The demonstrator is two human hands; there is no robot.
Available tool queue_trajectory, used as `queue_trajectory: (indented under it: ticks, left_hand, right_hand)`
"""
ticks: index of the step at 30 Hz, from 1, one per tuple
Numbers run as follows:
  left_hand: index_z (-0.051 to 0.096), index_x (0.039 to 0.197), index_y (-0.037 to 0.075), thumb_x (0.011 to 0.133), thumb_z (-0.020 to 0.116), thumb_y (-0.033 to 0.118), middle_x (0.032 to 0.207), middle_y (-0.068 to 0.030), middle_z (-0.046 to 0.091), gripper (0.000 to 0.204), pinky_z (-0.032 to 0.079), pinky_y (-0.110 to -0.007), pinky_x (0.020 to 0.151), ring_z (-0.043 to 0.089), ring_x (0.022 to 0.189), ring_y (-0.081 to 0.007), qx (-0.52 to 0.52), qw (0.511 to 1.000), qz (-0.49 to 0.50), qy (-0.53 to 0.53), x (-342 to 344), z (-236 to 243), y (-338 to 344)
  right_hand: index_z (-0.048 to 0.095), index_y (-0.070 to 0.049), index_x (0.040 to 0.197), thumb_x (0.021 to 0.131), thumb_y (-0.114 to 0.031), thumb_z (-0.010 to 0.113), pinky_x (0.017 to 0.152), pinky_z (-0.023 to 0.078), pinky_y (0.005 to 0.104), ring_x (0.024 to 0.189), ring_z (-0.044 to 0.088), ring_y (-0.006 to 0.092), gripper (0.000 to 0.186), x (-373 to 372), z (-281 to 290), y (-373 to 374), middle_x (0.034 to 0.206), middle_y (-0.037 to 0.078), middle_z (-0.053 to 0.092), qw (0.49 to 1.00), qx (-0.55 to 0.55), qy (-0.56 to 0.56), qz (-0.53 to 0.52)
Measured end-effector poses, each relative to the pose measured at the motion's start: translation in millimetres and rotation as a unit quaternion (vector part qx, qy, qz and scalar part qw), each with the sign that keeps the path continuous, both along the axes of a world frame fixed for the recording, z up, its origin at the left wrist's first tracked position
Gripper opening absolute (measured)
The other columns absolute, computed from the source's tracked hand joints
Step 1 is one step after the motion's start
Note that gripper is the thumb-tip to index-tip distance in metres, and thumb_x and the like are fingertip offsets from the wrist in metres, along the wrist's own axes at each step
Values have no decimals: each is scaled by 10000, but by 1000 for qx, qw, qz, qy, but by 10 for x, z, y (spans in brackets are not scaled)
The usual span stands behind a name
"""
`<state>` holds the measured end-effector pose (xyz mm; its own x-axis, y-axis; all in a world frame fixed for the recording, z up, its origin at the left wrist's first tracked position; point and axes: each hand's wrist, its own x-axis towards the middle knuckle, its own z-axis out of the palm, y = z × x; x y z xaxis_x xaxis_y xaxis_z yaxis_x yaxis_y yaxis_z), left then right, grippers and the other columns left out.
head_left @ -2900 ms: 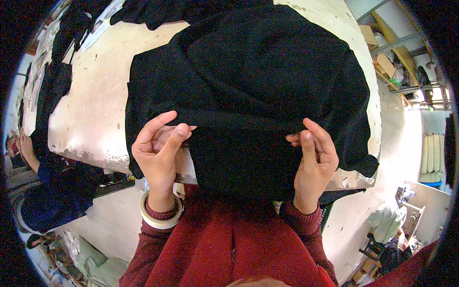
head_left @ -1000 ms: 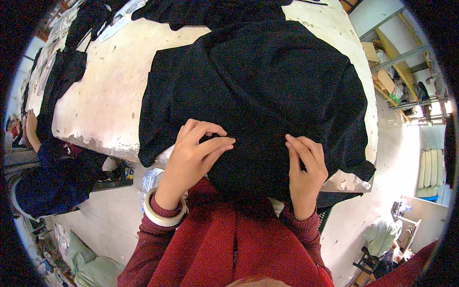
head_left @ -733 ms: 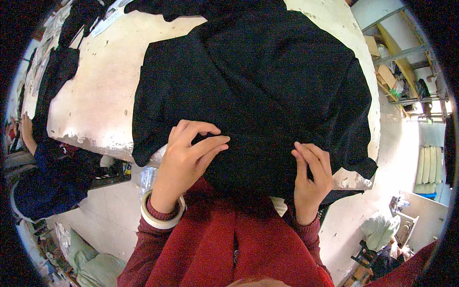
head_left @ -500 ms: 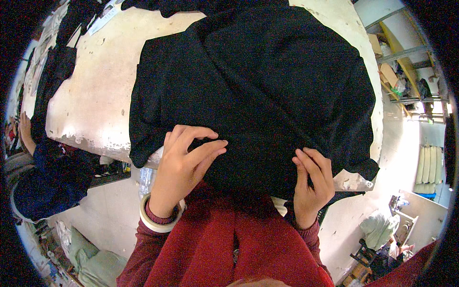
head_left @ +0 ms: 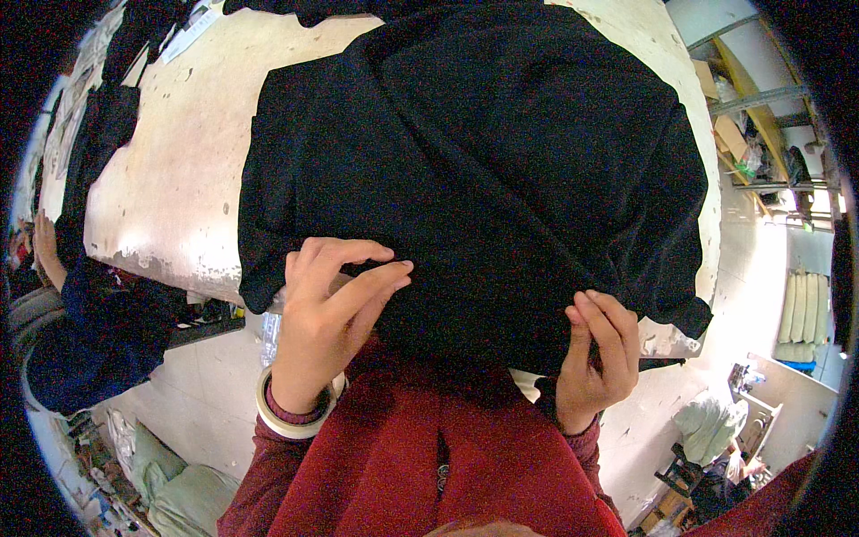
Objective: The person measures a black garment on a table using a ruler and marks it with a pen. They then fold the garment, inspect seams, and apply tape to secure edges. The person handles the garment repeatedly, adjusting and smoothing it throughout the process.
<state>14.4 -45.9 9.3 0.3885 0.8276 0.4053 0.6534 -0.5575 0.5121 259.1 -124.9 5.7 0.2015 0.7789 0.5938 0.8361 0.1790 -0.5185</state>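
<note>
A large piece of black fabric (head_left: pixel 474 152) lies rumpled on the pale, worn table (head_left: pixel 165 170), draped over its near edge. My left hand (head_left: pixel 327 313) is closed on the fabric at its lower part, thumb and forefinger pinched together with the other fingers curled. A cream ring like a roll of tape (head_left: pixel 282 416) sits round my left wrist over the maroon cuff. To the right, my right hand (head_left: pixel 598 358) also pinches the black fabric near the table's front edge, fingertips bunched. What lies under the fingertips is hard to make out in the dark cloth.
At the left, a co-worker in navy (head_left: pixel 94 349) has a hand (head_left: pixel 46 237) on the table by more black cloth (head_left: pixel 107 134). Shelving with boards and boxes (head_left: pixel 752 116) stands at right. Pale sacks (head_left: pixel 179 501) lie at lower left; a cluttered white stand (head_left: pixel 765 403) is at lower right.
Both hands have turned from upright pinches to knuckles-up and moved lower. Over the last second they have drawn apart, left hand leftward, right hand rightward and down. The fabric sits higher in view.
</note>
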Motion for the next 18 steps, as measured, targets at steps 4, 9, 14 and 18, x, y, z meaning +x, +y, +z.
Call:
queue_trajectory:
  ticks: [4, 9, 14, 18]
  left_hand:
    - [732, 926, 143, 698, 773, 64, 973, -4, 654, 244, 387, -325, 731, 575, 875, -208, 8, 999, 24, -27, -78, 25, -30]
    - [726, 915, 75, 704, 760, 5, 918, -55, 664, 225, 441, -313, 731, 599, 840, -204, 30, 995, 63, -71, -297, 69, -57]
    - [714, 923, 37, 764, 719, -28, 903, -99, 667, 173, 485, -302, 748, 619, 849, -219, 44, 983, 149, -97, -640, 127, -50]
    - [710, 952, 36, 821, 690, 27, 926, -110, 662, 133, 495, -320, 772, 632, 875, -242, 23, 973, 204, -107, -916, 224, 21]
  right_hand:
    - [716, -29, 943, 724, 69, 746, 714, 525, 318, 819, 644, 246, 241, 48, 9, -48, 944, 112, 686, 999, 23, -4, -37]
    - [697, 8, 929, 793, 44, 697, 803, 518, 363, 869, 656, 268, 141, 271, 13, -148, 939, 125, 697, 987, 56, 13, -152]
    - [677, 25, 1004, 894, -16, 635, 765, 521, 313, 876, 642, 214, 125, 629, -10, -252, 989, 129, 690, 965, 101, 24, -239]
    - [674, 15, 1055, 933, -80, 622, 698, 521, 258, 863, 643, 158, 163, 832, -22, -293, 1035, 103, 690, 961, 99, 19, -258]
